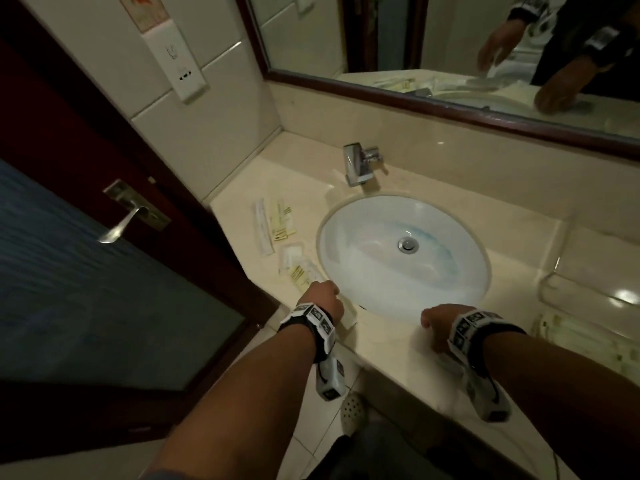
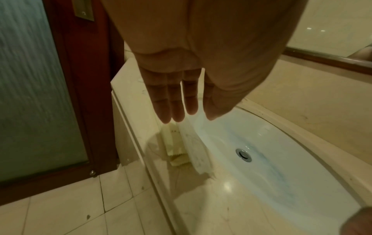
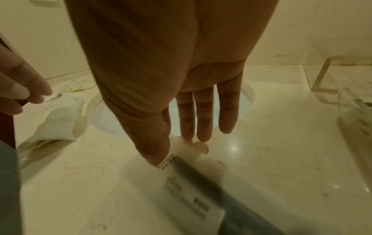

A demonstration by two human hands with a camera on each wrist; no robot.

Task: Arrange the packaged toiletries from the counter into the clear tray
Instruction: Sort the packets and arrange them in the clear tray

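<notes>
Several pale toiletry packets (image 1: pixel 282 221) lie on the counter left of the sink. My left hand (image 1: pixel 323 294) hovers over the nearest ones, a yellowish packet (image 2: pixel 174 143) and a white one (image 2: pixel 198 152), with its fingers (image 2: pixel 177 109) straight and holding nothing. At the counter's front edge my right hand (image 1: pixel 434 323) pinches a white packet with a grey stripe (image 3: pixel 193 187) under its thumb (image 3: pixel 155 152), the other fingers straight. The clear tray (image 1: pixel 550 292) stands at the right, and pale packets (image 1: pixel 588 341) show at its near side.
The white sink basin (image 1: pixel 405 251) lies between my hands, with a chrome tap (image 1: pixel 360 164) behind it. A dark wooden door (image 1: pixel 104 237) with a handle stands close on the left. A mirror (image 1: pixel 450 46) runs along the back wall. A clear stand (image 3: pixel 322 76) sits behind the tray.
</notes>
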